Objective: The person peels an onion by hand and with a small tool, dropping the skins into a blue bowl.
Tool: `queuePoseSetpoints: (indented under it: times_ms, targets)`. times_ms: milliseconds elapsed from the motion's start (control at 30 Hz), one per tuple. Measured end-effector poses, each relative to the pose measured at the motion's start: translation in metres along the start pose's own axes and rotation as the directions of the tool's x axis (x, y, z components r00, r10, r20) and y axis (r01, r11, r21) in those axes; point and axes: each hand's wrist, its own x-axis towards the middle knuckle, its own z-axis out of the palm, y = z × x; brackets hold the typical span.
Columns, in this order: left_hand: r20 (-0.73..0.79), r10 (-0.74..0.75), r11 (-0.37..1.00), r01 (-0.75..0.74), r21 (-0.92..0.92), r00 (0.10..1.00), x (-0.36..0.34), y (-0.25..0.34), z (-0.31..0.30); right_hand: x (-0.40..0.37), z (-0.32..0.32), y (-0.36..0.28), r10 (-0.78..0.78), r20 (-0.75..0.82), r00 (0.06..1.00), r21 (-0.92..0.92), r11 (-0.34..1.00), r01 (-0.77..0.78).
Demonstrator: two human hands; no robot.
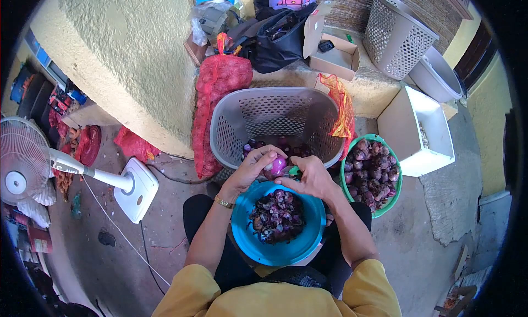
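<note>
A peeled purple-red onion [276, 166] is pinched in the fingers of my left hand [252, 168]. My right hand [311, 177] is closed round a small green-handled knife [295, 171], close against the onion; its blade is mostly hidden. Both hands are above the near rim of a grey laundry basket [221, 135], which has some onions at its bottom. Below them, between my legs, a blue basin [245, 243] holds onion skins and scraps [278, 215]. A green basket [397, 190] of unpeeled onions [371, 174] stands to the right.
A full red mesh sack [220, 83] leans left of the grey basket. An orange mesh bag [341, 108] hangs over its right rim. Beyond the green basket is a white box [410, 133]. A standing fan [88, 171] and its cord lie to the left. A black bag [275, 42] sits behind.
</note>
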Motion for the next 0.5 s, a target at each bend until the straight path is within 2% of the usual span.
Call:
queuePoseSetpoints:
  times_ms: [133,500]
  targets:
    - [0.005,-0.002,1.000,0.002,-0.026,1.000,-0.0007,0.0013,0.0005,0.0000,0.0024,0.0030,0.010,0.034,0.999,-0.006,1.000,-0.010]
    - [0.008,-0.013,1.000,0.013,0.018,1.000,-0.0023,0.0033,0.0011,0.0013,0.0028,0.0012,0.002,0.084,0.997,0.161,0.987,-0.016]
